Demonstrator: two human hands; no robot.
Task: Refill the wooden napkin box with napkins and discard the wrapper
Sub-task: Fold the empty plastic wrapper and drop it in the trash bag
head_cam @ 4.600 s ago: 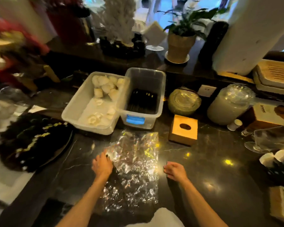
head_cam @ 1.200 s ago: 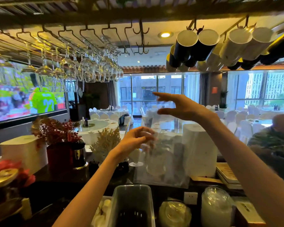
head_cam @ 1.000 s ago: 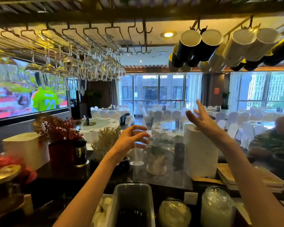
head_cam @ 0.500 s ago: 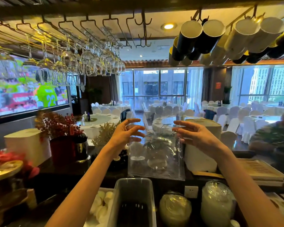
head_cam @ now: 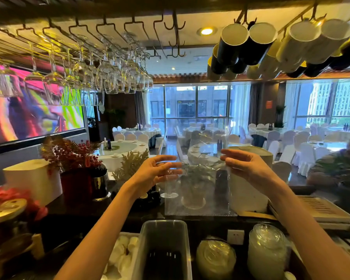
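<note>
Head view: the clear wrapper [head_cam: 198, 190] hangs vertically between both hands; left hand [head_cam: 156, 170] and right hand [head_cam: 245, 166] each pinch an upper corner, other fingers loosely open.

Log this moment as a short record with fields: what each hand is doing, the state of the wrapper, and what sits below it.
left hand: left hand raised, fingers pinching the wrapper's upper left edge
right hand: right hand raised, fingers pinching the upper right edge
wrapper: clear plastic wrapper held up in the air, hanging flat, looks empty
below: clear plastic bin on the counter, dark items inside
napkin box: not in view
</note>
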